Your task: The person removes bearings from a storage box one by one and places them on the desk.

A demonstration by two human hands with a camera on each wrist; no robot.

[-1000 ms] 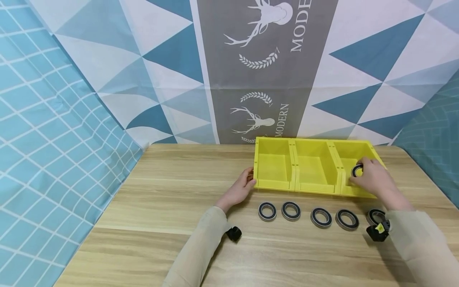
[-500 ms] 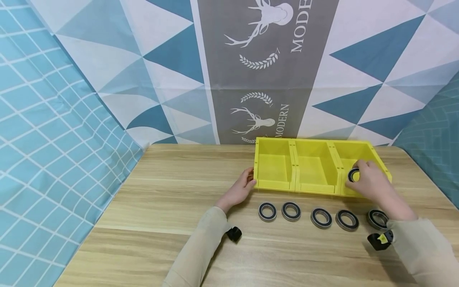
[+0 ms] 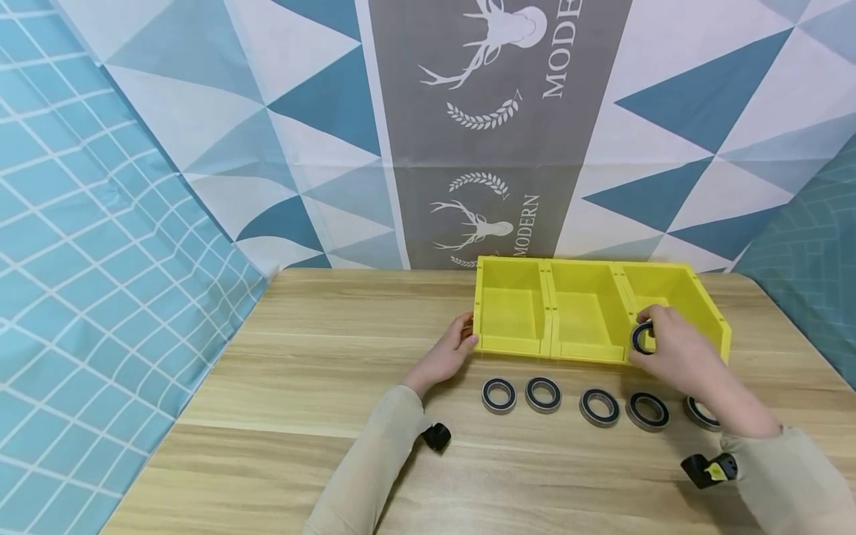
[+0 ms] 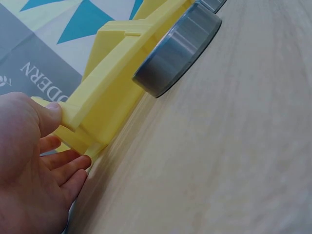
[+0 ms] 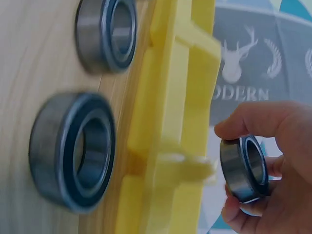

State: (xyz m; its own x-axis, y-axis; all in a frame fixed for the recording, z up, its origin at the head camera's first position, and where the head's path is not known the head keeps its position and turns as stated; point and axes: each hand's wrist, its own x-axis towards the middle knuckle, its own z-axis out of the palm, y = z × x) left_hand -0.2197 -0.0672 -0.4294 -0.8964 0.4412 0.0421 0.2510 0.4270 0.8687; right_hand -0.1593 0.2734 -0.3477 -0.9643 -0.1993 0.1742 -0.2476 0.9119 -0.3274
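Note:
A ball bearing point(image 5: 239, 170), a steel ring with a dark seal, is pinched between the thumb and fingers of my right hand point(image 3: 682, 353). In the head view it overlaps the front of the divider between the middle and right compartments of the yellow bin point(image 3: 511, 345). My left hand point(image 3: 444, 353) grips the bin's left front corner; in the left wrist view its thumb point(image 4: 51, 117) lies on the rim and the fingers curl below. Several more bearings lie flat in a row before the bin, including the leftmost bearing point(image 3: 487, 401) and a bearing point(image 3: 587, 410) near the middle.
The bin has three compartments, with a printed backdrop point(image 3: 468, 148) rising right behind it. Wooden table point(image 3: 301, 386) extends left and in front. The rightmost bearing point(image 3: 692, 417) is partly covered by my right forearm. A wrist camera point(image 3: 438, 437) sits at each cuff.
My right hand has moved left and a little nearer with the bearing, from inside the right compartment to the front of its left divider. The left hand and the bin stay put.

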